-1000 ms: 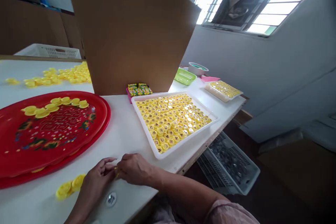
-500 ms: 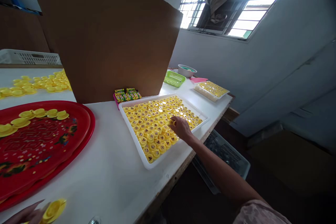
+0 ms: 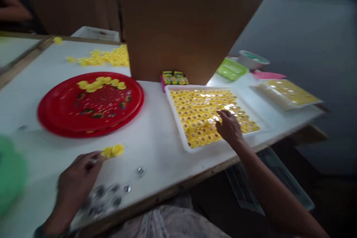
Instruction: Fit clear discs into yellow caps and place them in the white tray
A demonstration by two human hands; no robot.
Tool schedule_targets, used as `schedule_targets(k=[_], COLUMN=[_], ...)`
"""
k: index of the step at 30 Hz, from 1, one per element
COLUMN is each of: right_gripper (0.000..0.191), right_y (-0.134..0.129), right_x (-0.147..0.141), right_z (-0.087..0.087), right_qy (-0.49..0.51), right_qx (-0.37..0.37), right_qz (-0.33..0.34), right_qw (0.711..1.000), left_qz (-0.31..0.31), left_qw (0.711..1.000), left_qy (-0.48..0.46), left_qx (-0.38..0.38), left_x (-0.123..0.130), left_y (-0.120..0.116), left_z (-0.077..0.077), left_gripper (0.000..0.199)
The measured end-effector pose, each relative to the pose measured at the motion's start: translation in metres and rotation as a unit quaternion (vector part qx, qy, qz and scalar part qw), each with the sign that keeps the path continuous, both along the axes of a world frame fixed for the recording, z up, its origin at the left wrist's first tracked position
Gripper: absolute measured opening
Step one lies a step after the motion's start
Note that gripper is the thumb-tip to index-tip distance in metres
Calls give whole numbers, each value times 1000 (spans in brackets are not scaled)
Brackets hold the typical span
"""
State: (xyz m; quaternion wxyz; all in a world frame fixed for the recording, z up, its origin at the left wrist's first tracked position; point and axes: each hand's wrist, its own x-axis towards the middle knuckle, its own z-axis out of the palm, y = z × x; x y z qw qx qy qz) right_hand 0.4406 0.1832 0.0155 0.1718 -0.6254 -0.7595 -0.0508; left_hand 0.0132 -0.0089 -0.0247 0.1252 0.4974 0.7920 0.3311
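Note:
My left hand (image 3: 79, 176) is closed above the white table, with small yellow plastic hat-shaped pieces (image 3: 113, 151) at its fingertips. Something clear and shiny, blurred, shows by its thumb. Several small clear shiny pieces (image 3: 115, 201) lie on the table beside and below this hand. My right hand (image 3: 229, 126) hovers at the front part of a white tray (image 3: 182, 138), its fingers a little apart and nothing visible in them. Rows of yellow round pieces with dark centres (image 3: 192, 111) fill much of that tray.
A red round tray (image 3: 61, 128) carries several yellow pieces. Behind it lies a yellow heap (image 3: 118, 56). A brown board (image 3: 189, 26) stands upright at the back, small packets (image 3: 175, 79) at its foot. Farther right are a green basket (image 3: 231, 70) and another filled tray (image 3: 290, 93).
The view has swung left and down, bringing my left hand and the clear pieces into sight. My right hand remains over the tray, its fingers looser than before.

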Motion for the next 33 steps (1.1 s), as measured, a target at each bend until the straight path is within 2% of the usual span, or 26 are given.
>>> schedule_targets(k=[1,3,6,8,10,13,16,19,21,23,24,27,30,32,33], right_gripper=[38,33,28,24,16,17,20,18,18,21,23,24,23,21,21], right_y=[-13,-46,-97,-120,-130,-128,-125,-128,-131,-132,-132,-131,-131,-133,-134], right_x=[-17,-61,-132,-169,-190,-197,-195,-199,-205,-211,-213,-220,-227,-231,-232], right_z=[1,1,-7,-20,-35,-53,-60,-57,-53,-51,-51,-52,-54,-56,-56], right_qy=[15,77,118,83,42,40,133,273,346,408,441,561,658,687,688], right_qx=[26,-2,-143,-187,-198,-195,-208,-266,-322,-380,-409,-465,-475,-475,-474], right_qz=[44,184,412,495,521,513,482,402,329,266,241,187,145,134,136], right_qw=[999,980,892,844,829,835,841,833,818,786,762,659,566,533,532], left_qz=[1,-32,-84,-117,-142,-151,-149,-170,-176,-161,-150,-106,-45,1,19], left_qw=[1000,999,996,993,989,985,975,947,924,907,900,864,826,814,812], left_qy=[17,6,-13,-20,-30,-76,-158,-264,-332,-382,-405,-490,-562,-579,-579], left_qx=[-6,-10,-16,-19,-23,-36,-50,-67,-72,-69,-65,-41,4,46,66], left_x=[1,7,20,27,32,36,41,46,49,51,52,55,62,66,67], left_y=[-3,-5,-2,-1,-1,-2,-1,3,4,5,5,3,3,3,4], left_z=[-2,-4,-5,-3,-1,1,1,-2,-3,-4,-5,-4,-2,1,2], left_gripper=[20,22,22,21,19,18,19,22,23,22,21,21,25,26,26])
